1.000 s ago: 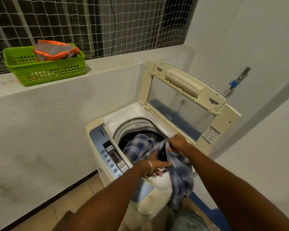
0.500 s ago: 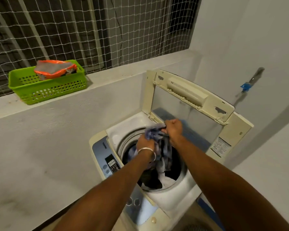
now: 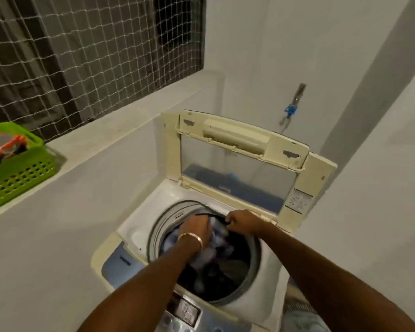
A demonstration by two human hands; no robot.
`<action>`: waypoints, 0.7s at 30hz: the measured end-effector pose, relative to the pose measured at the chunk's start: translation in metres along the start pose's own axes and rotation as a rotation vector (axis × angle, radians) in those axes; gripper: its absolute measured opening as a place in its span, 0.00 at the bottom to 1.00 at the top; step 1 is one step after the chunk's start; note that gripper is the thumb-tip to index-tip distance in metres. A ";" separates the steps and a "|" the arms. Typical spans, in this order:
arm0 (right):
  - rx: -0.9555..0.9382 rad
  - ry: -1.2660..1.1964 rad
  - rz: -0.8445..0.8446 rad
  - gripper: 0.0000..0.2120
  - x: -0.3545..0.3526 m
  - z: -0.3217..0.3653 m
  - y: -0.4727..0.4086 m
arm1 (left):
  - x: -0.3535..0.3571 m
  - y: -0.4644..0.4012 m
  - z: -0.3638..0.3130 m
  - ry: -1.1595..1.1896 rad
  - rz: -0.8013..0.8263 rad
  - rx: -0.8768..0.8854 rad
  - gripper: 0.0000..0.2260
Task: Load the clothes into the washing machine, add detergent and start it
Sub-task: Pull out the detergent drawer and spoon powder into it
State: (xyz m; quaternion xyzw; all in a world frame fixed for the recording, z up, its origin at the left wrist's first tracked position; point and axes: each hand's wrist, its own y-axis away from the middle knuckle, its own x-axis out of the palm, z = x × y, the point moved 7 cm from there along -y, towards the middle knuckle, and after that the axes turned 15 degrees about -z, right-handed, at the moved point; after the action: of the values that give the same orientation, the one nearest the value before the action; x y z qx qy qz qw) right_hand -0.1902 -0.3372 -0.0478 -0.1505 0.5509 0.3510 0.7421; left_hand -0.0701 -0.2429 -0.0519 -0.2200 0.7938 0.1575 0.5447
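While I lean over the washing machine (image 3: 139, 238), both my hands are down at its round tub (image 3: 255, 264). My left hand (image 3: 194, 228) is curled around the blue and white clothes (image 3: 217, 238) just inside the tub's far rim. It has a bangle (image 3: 191, 237) on the wrist. My right hand (image 3: 240, 224) is right beside it, with fingers curled tight, pinching the same clothes. More clothes lie dark and blurry deeper in the tub. Behind the tub, the lid (image 3: 237, 152) stands open and upright. On the near side of the tub is the button panel (image 3: 185, 310). Far to the left of the washing machine, a green basket (image 3: 19, 173) sits on a ledge (image 3: 101, 137), with an orange packet (image 3: 7, 146) inside it.
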 end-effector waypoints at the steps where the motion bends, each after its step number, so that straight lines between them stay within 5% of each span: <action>1: 0.030 -0.002 -0.043 0.14 -0.004 0.004 0.000 | -0.016 -0.008 -0.004 0.064 -0.066 0.036 0.15; 9: 0.017 0.164 -0.623 0.09 -0.108 0.062 0.022 | -0.153 -0.067 -0.068 0.284 -0.511 0.641 0.08; 14: 0.037 0.263 -1.096 0.05 -0.211 0.091 0.041 | -0.231 -0.077 -0.111 0.254 -0.779 0.785 0.11; 18: 0.149 0.343 -1.182 0.14 -0.248 0.085 0.037 | -0.238 -0.097 -0.123 0.175 -0.646 0.785 0.18; 21: 0.288 0.295 -1.030 0.19 -0.249 0.066 0.025 | -0.221 -0.115 -0.122 0.073 -0.432 0.776 0.20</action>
State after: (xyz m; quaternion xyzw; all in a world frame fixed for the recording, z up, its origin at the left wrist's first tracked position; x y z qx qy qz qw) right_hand -0.1967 -0.3676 0.2089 -0.3451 0.5466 -0.1607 0.7459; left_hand -0.0392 -0.3617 0.1970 -0.1656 0.7488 -0.2772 0.5788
